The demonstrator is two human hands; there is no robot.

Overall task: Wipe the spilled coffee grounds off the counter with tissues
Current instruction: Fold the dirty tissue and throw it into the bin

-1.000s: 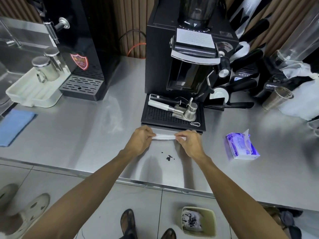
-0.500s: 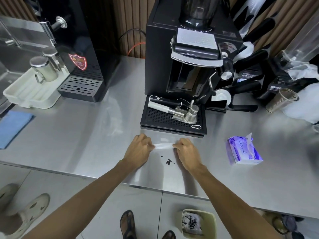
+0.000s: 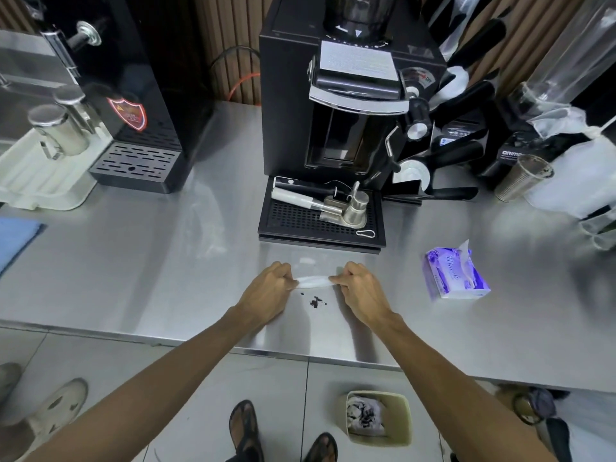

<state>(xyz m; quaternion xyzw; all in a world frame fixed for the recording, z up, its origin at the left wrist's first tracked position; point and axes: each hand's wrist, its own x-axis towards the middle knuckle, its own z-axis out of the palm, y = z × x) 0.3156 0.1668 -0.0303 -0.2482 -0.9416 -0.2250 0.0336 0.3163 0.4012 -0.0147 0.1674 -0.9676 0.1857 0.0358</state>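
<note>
A small dark patch of coffee grounds (image 3: pixel 315 301) lies on the steel counter (image 3: pixel 166 261), near its front edge. Just behind the grounds a white tissue (image 3: pixel 312 282) is stretched flat between my two hands. My left hand (image 3: pixel 270 288) pinches its left end and my right hand (image 3: pixel 360 290) pinches its right end, both low over the counter. A purple tissue pack (image 3: pixel 455 276) with a sheet sticking out lies to the right.
A black coffee machine (image 3: pixel 346 105) with a drip tray (image 3: pixel 320 225) holding metal tools stands right behind my hands. A black dispenser (image 3: pixel 133 95) and a white tray (image 3: pixel 43 181) stand at the left, a metal cup (image 3: pixel 521 178) at the right. A bin (image 3: pixel 378 418) sits on the floor below.
Both hands have drawn the stretched tissue toward me and down, from the drip tray's front edge to just behind the grounds. The hands have come slightly closer together.
</note>
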